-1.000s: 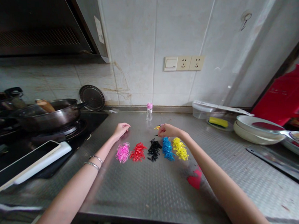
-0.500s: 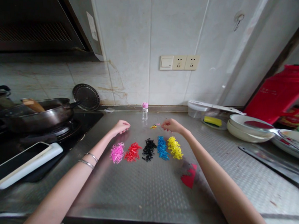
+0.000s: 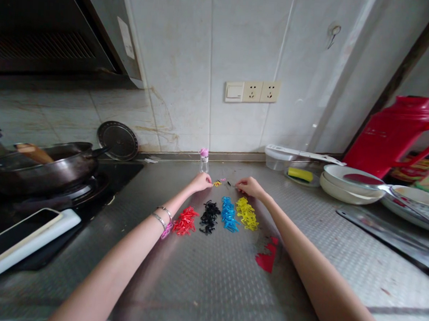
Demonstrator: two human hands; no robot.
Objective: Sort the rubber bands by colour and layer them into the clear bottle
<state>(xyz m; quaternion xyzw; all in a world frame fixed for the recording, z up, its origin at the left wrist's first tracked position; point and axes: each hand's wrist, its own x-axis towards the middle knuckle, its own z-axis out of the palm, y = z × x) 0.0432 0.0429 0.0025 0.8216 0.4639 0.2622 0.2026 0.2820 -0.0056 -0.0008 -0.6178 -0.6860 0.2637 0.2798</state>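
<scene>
Light little loops, best pinched at one side

Both hands are toward the back edge of the metal surface point(image 3: 208, 287), facing each other across a small yellow-and-black cluster point(image 3: 217, 183). The left hand point(image 3: 201, 181) has its fingertips drawn close together at the cluster's left end. The right hand point(image 3: 249, 186) has thumb and finger nearly meeting, near a black loop point(image 3: 228, 183). Whether either grips anything is too small to tell. A pink loop point(image 3: 223, 179) lies just behind the cluster.

Nearer the front edge, red loops point(image 3: 185, 221), black loops point(image 3: 210, 218), blue loops point(image 3: 229, 214) and yellow loops point(image 3: 247, 213) lie in a row of heaps; pink loops point(image 3: 166, 231) show beside the left forearm.

The pieces look nearly weightless, thin and smooth, probably bendy rather than brittle; the material is unclear. They would likely tangle or skid on bare metal, so pinch a single rim at the heap's fringe with fingertips, pressing lightly.
</scene>
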